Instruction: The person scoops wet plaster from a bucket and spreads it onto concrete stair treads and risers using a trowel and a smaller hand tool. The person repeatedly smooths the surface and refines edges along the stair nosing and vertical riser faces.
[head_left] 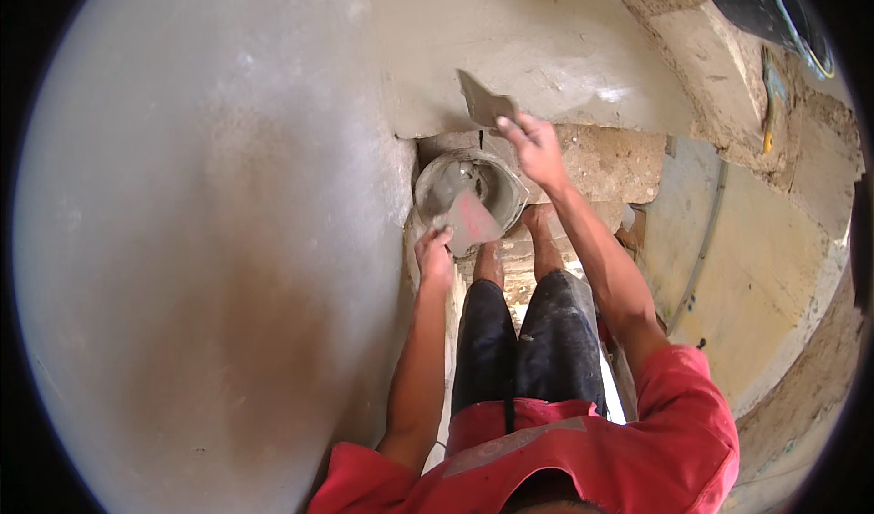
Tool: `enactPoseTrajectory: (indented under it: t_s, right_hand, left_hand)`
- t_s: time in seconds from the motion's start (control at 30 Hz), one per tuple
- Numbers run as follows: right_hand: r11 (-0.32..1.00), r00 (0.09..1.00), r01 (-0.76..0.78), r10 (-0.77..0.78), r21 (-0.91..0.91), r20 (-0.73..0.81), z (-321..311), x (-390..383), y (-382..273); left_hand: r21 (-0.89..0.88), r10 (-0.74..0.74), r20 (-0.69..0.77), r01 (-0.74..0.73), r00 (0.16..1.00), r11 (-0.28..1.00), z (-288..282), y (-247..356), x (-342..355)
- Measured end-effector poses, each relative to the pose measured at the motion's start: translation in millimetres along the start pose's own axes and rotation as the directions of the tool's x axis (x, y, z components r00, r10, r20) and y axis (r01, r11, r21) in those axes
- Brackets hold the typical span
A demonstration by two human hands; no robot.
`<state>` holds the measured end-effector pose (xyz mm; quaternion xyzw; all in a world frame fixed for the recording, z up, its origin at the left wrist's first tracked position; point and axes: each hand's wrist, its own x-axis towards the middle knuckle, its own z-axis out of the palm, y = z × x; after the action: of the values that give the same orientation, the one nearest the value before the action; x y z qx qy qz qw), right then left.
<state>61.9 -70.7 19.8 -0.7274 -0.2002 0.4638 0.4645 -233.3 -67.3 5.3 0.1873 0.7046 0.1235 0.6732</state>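
Observation:
My right hand [537, 150] is closed round the handle of a trowel [485, 103], its grey blade pointing up and left against the plastered surface ahead. Lower and to the left, my left hand [434, 255] grips the edge of a flat, roughly triangular plate [473, 224], reddish and smeared with grey; its exact kind I cannot tell. That plate is tilted over the near side of a round bucket [496, 184]. Wet-looking grey mortar coats the inside of the bucket, which stands just in front of my feet.
A smooth grey plastered wall [228, 241] rises close on my left. Ahead lies another freshly smoothed surface [555, 45]. To the right are a yellowish board [746, 268], a tool with a yellow tip [770, 104] and a dark bucket [760, 9] on a rough ledge.

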Motion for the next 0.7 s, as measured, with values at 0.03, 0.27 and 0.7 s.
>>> enactPoseTrajectory:
  t_s: [0.03, 0.27, 0.7]
  right_hand:
    - [0.973, 0.996, 0.005, 0.015, 0.229, -0.086, -3.8, -10.6, -2.2]
    - [0.995, 0.998, 0.063, -0.063, 0.079, 0.0, -54.6, -81.9, -27.7]
    - [0.485, 0.628, 0.707, -0.765, -0.515, 0.143, -73.4, -106.4, 10.8]
  left_hand:
    - [-0.012, -0.039, 0.107, 0.04, 0.994, 0.999, 6.0, 19.7, 4.1]
    - [-0.093, 0.071, 0.414, -0.035, 0.907, 0.995, 75.3, 122.6, -29.2]
    - [-0.108, 0.005, 0.501, 0.057, 0.865, 0.993, 100.0, 163.0, -77.9]
